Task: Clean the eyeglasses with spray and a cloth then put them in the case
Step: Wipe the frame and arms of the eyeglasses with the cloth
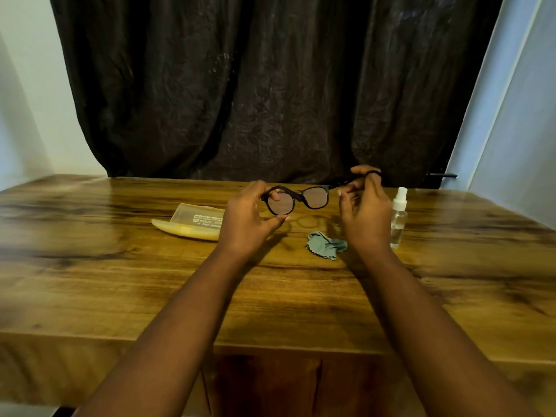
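While aloft: we hold the eyeglasses [296,198], light and fragile.
Left hand [248,218]: fingers pinch one lens rim.
Right hand [362,206]: fingers pinch the temple arm.

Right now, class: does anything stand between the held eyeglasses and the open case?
Only the left hand gripping the eyeglasses overlaps the case in view; nothing else visibly blocks the way.

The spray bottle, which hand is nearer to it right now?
Right. The right hand holds one temple of the eyeglasses just left of the spray bottle in the picture. The left hand holds the other lens rim, farther off, beyond the glasses.
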